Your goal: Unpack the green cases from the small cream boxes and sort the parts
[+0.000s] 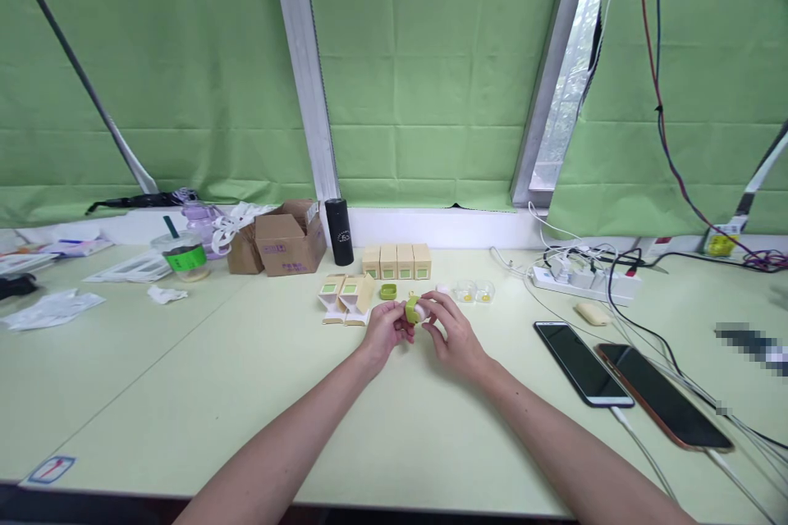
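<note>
Above the middle of the table, my left hand [382, 334] is closed around a small olive-green case [410, 310] with a little loop on top. The fingertips of my right hand [456, 338] pinch a small white rounded piece [422, 312] at the case's right side; whether it sits fully inside I cannot tell. Just behind lies a green open square part [387, 292]. Two opened kraft boxes [345, 299] lie left of it. Another white piece [442, 289] and clear plastic cups [474, 291] with yellow bits stand behind my right hand.
Several small closed kraft boxes [396, 261] line the back, beside a black tumbler [339, 231] and a brown cardboard box [290, 242]. A drink cup [185, 256] stands at left. On the right are two phones [584, 363], cables and a power strip [584, 285].
</note>
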Demonstrator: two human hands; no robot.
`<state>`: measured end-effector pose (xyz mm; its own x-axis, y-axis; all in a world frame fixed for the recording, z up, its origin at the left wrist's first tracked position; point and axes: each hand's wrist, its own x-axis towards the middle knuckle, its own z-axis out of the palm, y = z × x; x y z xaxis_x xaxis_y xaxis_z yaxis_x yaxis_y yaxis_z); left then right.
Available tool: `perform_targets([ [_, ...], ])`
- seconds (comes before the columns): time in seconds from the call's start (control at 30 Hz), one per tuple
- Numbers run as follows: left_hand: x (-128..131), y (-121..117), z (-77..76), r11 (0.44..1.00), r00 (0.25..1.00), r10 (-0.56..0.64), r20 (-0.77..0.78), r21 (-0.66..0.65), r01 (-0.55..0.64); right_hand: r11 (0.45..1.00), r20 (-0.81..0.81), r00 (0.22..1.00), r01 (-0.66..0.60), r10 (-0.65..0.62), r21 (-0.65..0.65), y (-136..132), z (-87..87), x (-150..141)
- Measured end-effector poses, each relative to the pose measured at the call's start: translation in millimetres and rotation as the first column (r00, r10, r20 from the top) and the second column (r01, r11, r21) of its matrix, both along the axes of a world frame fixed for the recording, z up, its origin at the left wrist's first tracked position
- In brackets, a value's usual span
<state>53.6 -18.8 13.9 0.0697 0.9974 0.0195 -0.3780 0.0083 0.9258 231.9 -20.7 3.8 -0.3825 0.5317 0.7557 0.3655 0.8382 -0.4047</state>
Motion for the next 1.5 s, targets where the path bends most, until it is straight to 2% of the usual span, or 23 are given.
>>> perform_targets([
  [0.23, 0, -1, -0.3, 0.997, 0.997, -0.071, -0.030, -0.026, 0.070, 0.998, -0.078, 0.996, 0.036, -0.040, -0.057, 2, -2.3, 1],
  [0.37, 0, -1, -0.6, 0.995, 0.992, -0.101, -0.076, -0.022, 0.100, 0.987, -0.152, 0.988, -0.013, -0.011, -0.157, 0, 0.3, -1],
  [0.47, 0, -1, -1.1, 0.993, 0.988, -0.115, -0.105, -0.020, 0.114, 0.960, -0.227, 0.974, -0.067, 0.004, -0.273, 0, 1.3, -2],
  [0.57, -1, 1, -2.3, 0.995, 0.985, -0.104, -0.136, -0.019, 0.103, 0.888, -0.338, 0.941, -0.146, -0.011, -0.437, 4, 0.7, -2],
  [0.67, -1, 3, -3.7, 0.999, 0.988, -0.031, -0.149, 0.017, 0.034, 0.791, -0.459, 0.888, -0.280, -0.001, -0.544, 9, -0.3, -2],
  [0.8, -3, 5, -5.2, 0.994, 0.981, 0.067, -0.180, 0.094, -0.050, 0.681, -0.606, 0.795, -0.461, 0.032, -0.569, 13, -1.2, -1],
  [0.87, -3, 6, -5.2, 0.988, 0.973, 0.108, -0.205, 0.131, -0.082, 0.638, -0.654, 0.756, -0.508, 0.009, -0.579, 14, -1.8, -1],
  [0.97, -2, 6, -4.3, 0.973, 0.949, 0.168, -0.267, 0.202, -0.115, 0.603, -0.684, 0.729, -0.538, -0.017, -0.589, 15, -2.9, -1],
  [1.13, 0, 2, -2.3, 0.942, 0.929, 0.167, -0.332, 0.331, -0.052, 0.604, -0.670, 0.742, -0.535, 0.001, -0.591, 12, -1.2, -2],
  [1.23, 0, -1, -1.1, 0.917, 0.886, 0.205, -0.416, 0.399, -0.025, 0.620, -0.649, 0.761, -0.519, 0.021, -0.588, 11, 1.8, -1],
  [1.37, -1, -6, 2.6, 0.891, 0.816, 0.280, -0.506, 0.454, -0.024, 0.684, -0.597, 0.802, -0.443, 0.014, -0.579, 11, 3.8, -2],
  [1.5, -1, -9, 5.4, 0.894, 0.790, 0.285, -0.544, 0.447, -0.015, 0.750, -0.526, 0.851, -0.349, 0.002, -0.562, 11, 2.2, -3],
])
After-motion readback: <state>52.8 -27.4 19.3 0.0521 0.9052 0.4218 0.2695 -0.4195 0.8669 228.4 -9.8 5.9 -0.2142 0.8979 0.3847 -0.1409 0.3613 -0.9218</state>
